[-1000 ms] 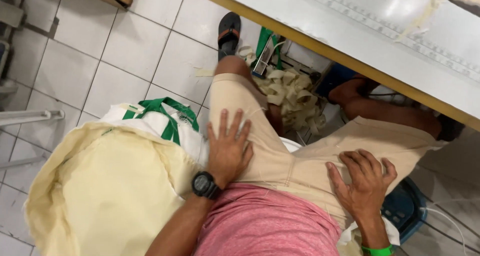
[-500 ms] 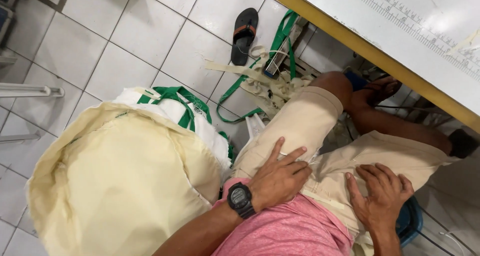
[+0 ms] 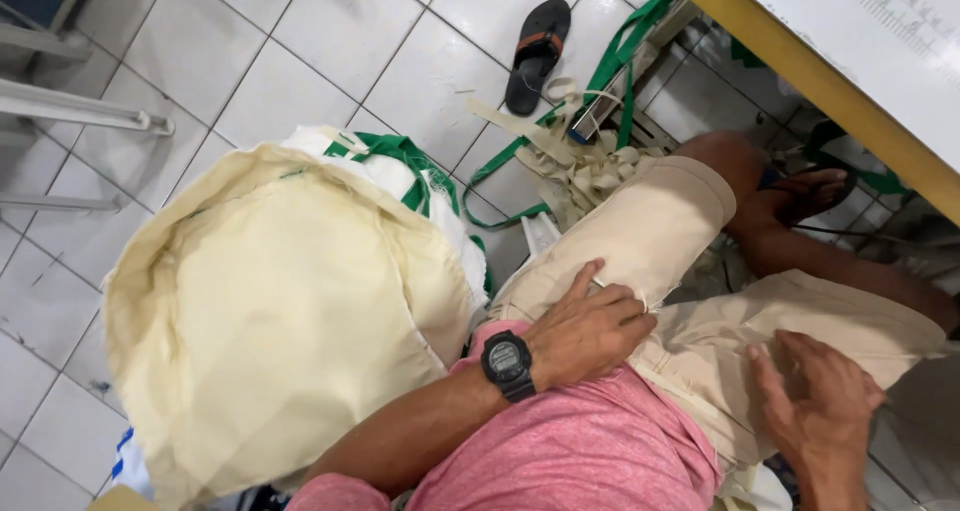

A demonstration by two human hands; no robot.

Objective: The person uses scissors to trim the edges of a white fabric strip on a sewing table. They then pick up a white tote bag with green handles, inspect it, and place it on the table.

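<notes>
Left hand [image 3: 590, 326] and right hand [image 3: 815, 401] are resting flat, grips open and empty, on two thighs in beige shorts [image 3: 690, 301]; one cream bag [image 3: 270, 311] and one black sandal [image 3: 535, 53] are lying on the floor.

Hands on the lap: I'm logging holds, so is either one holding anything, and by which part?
Nothing is held. The left hand and right hand lie flat on the beige shorts.
</notes>
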